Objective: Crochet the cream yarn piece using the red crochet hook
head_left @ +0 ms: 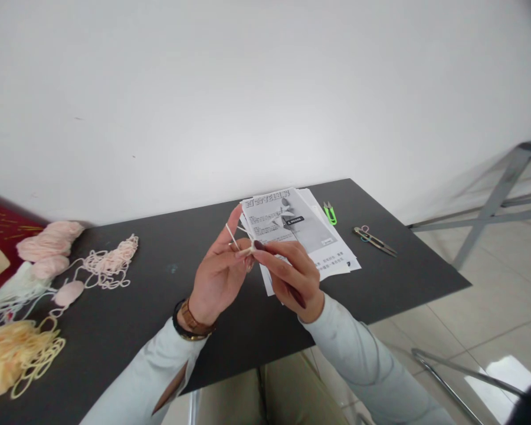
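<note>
Over the front of the papers, my two hands meet around a small bit of white yarn work [246,251]. My left hand [219,274] pinches this work between thumb and fingers, its index finger raised with a strand of white yarn [232,236] stretched from it. My right hand [294,271] is closed around a crochet hook [297,297] with a dark brown handle. The hook's tip is at the pinched yarn, mostly hidden by fingers. Beneath and behind the hands lies a stack of printed sheets [310,230].
Green thread snips [330,213] and dark-handled snips [375,241] lie right of the papers on the black table [159,307]. To the left are pink yarn [48,242], a loose pink tangle [112,262], white yarn [20,289] and yellow yarn [13,357]. A white wall rises behind.
</note>
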A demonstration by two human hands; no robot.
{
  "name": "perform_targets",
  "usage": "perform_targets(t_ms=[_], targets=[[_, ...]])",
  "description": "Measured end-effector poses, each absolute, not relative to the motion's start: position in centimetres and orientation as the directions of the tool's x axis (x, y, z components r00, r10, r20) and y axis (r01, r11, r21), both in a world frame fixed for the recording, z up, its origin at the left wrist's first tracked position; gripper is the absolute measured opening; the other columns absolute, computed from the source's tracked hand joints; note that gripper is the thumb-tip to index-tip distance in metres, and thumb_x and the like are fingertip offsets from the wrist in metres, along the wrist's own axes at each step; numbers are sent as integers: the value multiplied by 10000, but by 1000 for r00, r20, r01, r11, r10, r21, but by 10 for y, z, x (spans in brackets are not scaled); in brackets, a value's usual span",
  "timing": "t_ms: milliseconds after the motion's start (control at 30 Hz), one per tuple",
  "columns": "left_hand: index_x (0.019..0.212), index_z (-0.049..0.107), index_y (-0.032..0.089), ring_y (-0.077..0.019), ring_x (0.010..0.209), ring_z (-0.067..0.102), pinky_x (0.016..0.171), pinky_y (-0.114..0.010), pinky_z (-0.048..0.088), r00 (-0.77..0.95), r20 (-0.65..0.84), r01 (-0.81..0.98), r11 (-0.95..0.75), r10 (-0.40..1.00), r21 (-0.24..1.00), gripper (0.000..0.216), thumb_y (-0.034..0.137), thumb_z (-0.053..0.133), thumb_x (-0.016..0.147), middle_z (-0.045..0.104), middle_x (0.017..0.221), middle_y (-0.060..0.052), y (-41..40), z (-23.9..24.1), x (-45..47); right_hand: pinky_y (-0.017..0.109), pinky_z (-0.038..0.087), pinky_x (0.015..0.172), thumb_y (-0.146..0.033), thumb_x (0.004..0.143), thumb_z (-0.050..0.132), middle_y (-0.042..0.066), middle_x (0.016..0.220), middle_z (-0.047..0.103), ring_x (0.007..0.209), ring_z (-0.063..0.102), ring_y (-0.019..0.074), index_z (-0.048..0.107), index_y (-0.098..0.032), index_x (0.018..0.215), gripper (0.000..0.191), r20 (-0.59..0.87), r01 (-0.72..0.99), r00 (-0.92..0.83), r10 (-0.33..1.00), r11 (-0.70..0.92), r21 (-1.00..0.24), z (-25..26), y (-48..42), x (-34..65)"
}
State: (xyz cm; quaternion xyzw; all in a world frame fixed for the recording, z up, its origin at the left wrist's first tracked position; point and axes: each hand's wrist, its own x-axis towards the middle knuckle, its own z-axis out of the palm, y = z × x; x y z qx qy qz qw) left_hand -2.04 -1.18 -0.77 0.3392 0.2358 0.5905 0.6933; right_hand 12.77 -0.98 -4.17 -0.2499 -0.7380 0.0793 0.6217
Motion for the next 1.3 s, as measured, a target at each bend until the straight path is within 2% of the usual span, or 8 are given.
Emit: perform_targets(t_ms=[100, 200, 267, 367, 467, 567, 900, 1300], targets=[[1343, 561, 252, -88, 556, 475, 642, -220, 463, 265, 25, -717, 179, 964, 674, 695, 57, 615, 678, 497, 574, 51, -13, -1, -23, 347, 574, 770, -49, 844, 606, 57, 1037, 734, 907, 686, 183, 718, -286, 1106, 371, 834, 45, 26, 551, 833, -551, -40, -9, 123], [1306, 597, 271, -102, 547, 486, 691, -268, 487, 296, 53, -714, 185, 954, 675, 692, 71, 613, 643, 517, 558, 40, -11, 2, -29, 329, 581, 776, -159, 837, 685, 21, 923, 756, 863, 704, 169, 758, -289, 965, 197, 650, -307, 86, 755, 641, -704, -38, -4, 114], [1263, 631, 294, -106, 559, 507, 682, -274, 481, 319, 60, -697, 191, 946, 692, 686, 69, 612, 616, 576, 600, 20, -10, 3, -35, 324, 585, 785, -259, 821, 723, 3, 883, 759, 846, 716, 165, 761, -294, 933, 123, 519, -511, 13, 854, 452, -731, -37, -2, 110], [1214, 667, 328, -112, 587, 532, 623, -255, 447, 377, 63, -669, 225, 924, 708, 685, 64, 608, 585, 638, 677, -5, -9, 5, -40, 306, 580, 793, -325, 806, 741, -10, 863, 759, 809, 723, 147, 757, -289, 917, 118, 394, -651, -108, 913, 235, -722, -36, 0, 109], [1195, 681, 339, -99, 540, 492, 581, -247, 405, 433, 90, -656, 245, 897, 714, 674, 58, 613, 586, 601, 628, 4, -10, 8, -42, 258, 564, 763, -355, 817, 730, -13, 833, 744, 738, 699, 109, 748, -262, 907, 131, 297, -681, -176, 939, 102, -725, -32, -2, 111], [1161, 703, 325, -93, 497, 434, 565, -249, 378, 456, 122, -653, 238, 882, 719, 627, 74, 634, 591, 527, 551, 19, -11, 10, -42, 225, 548, 705, -379, 824, 718, -12, 796, 715, 682, 661, 90, 741, -240, 877, 150, 251, -695, -188, 950, 52, -718, -27, -2, 114], [1154, 716, 295, -136, 556, 398, 627, -288, 399, 478, 139, -632, 229, 867, 741, 589, 135, 679, 589, 413, 475, 31, -10, 3, -43, 248, 532, 663, -382, 891, 629, -6, 796, 641, 708, 640, 117, 699, -238, 868, 161, 385, -609, -139, 912, 228, -760, -21, -3, 122], [1111, 729, 297, -144, 544, 418, 550, -288, 381, 519, 118, -606, 267, 846, 749, 523, 171, 708, 604, 390, 497, 22, -10, 6, -43, 279, 549, 632, -345, 922, 582, 5, 783, 623, 693, 613, 128, 667, -221, 886, 155, 521, -533, -143, 841, 378, -757, -19, 0, 130]])
